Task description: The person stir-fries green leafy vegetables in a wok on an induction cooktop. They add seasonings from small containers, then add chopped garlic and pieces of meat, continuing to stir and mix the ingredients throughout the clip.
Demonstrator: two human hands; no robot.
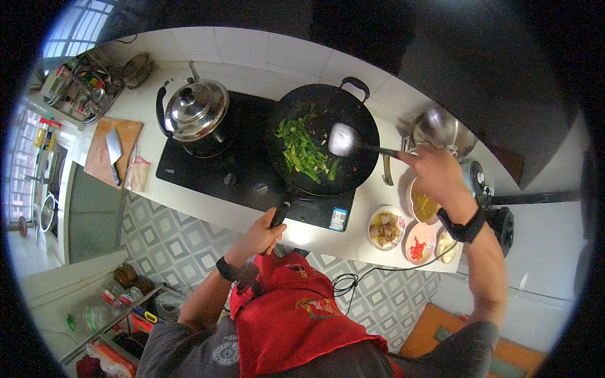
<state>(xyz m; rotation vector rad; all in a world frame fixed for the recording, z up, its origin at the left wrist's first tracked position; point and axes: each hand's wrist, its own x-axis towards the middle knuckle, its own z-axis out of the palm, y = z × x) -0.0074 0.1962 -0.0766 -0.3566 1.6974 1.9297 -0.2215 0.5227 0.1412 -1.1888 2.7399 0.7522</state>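
Observation:
A black wok [350,175] sits on the right side of the gas hob [203,177]. Cut green vegetables [305,151] with small pale bits lie in its left half. My left hand [257,235] is closed around the wok handle [280,214], which points toward me over the counter edge. From the right, my right hand [435,177] grips the dark handle of a metal wok spatula [343,140]. The spatula's blade is over the right half of the wok, beside the greens; whether it touches the wok's surface I cannot tell.
Left of the wok stands a steel kettle [196,111]. A cleaver [114,149] lies on a wooden cutting board [97,158] farther left. To the right are bowls of meat chunks [387,229], chopped red pepper [419,248] and yellowish liquid [424,203]. A black cable [347,282] hangs over the front edge.

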